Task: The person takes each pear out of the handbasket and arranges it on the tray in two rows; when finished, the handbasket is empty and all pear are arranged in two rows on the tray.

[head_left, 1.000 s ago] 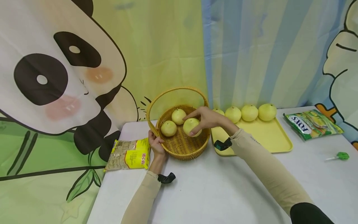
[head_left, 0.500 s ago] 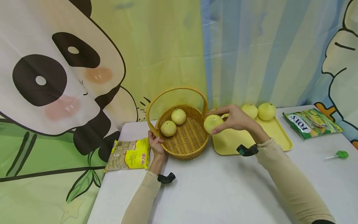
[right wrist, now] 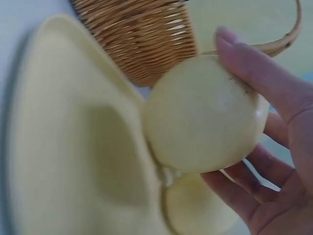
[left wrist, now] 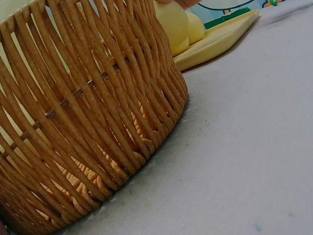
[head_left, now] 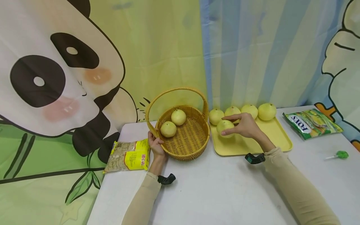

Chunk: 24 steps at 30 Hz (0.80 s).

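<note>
Change noted: the held fruit (head_left: pixel 224 127) had gone from inside the basket (head_left: pixel 194 132), past its right rim, to over the tray (head_left: pixel 253 145) just right of the basket. Basket stock thus fell from three to two; judged as a transfer from basket to tray, well under way but unfinished. The held fruit sat in front of the tray row and had not been released; whether it touched the tray could not be told.

Right hand (head_left: pixel 245 126): thumb and fingers curved about the held fruit, gripping it. Left hand (head_left: pixel 156 147): at the basket's near left rim, thumb and fingers appearing to hold it, unmoved over the last second; the left wrist view did not show these fingers clearly.

Count: one basket, handle raised; two fruits (head_left: pixel 178 117) inside, toward its left and back; one fruit in hand; four fruits (head_left: pixel 267 111) along the tray's back edge, right of the basket; seven altogether. One tray. Two bags: yellow bag (head_left: pixel 136 160) left of the basket, green bag (head_left: pixel 312 122) well to its right. One lollipop (head_left: pixel 342 154), farthest right of the basket
</note>
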Tool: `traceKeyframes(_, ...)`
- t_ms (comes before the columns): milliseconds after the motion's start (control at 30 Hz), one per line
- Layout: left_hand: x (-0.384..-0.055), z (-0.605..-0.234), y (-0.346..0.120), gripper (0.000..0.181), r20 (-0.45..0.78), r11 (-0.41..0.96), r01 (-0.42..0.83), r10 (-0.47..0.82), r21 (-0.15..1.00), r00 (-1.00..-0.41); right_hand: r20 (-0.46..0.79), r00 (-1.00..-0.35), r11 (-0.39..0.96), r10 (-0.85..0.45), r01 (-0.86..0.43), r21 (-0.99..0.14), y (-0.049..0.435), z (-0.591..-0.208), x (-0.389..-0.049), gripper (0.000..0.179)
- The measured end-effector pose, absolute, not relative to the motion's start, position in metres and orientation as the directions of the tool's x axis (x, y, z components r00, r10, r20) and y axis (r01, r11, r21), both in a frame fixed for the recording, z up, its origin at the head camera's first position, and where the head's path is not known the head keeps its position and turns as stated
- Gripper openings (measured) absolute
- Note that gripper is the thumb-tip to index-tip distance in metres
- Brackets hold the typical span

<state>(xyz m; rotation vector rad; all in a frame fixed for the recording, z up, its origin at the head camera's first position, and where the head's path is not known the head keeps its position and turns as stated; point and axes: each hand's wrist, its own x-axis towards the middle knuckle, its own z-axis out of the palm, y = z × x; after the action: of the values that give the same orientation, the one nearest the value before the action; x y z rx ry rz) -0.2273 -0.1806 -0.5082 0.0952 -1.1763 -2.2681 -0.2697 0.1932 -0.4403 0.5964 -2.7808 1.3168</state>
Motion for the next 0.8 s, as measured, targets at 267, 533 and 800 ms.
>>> traceKeyframes(267, -0.228, -0.509, -0.181, 0.047, 0.203, -0.439, 0.459, -0.515, 0.772, -0.833, 0.222, -0.938, 0.49, -0.266, -0.329, -0.807, 0.183, -0.464, -0.269, 0.063)
traceKeyframes(533, -0.227, -0.51, -0.181, 0.047, 0.193, -0.445, 0.453, -0.515, 0.772, -0.835, 0.249, -0.945, 0.483, -0.211, -0.322, -0.814, 0.175, -0.476, -0.272, 0.064)
traceKeyframes(800, -0.227, -0.509, -0.18, 0.047, 0.191, -0.447, 0.452, -0.517, 0.772, -0.835, 0.197, -0.948, 0.574, -0.248, -0.308, -0.759, 0.178, -0.466, -0.271, 0.07)
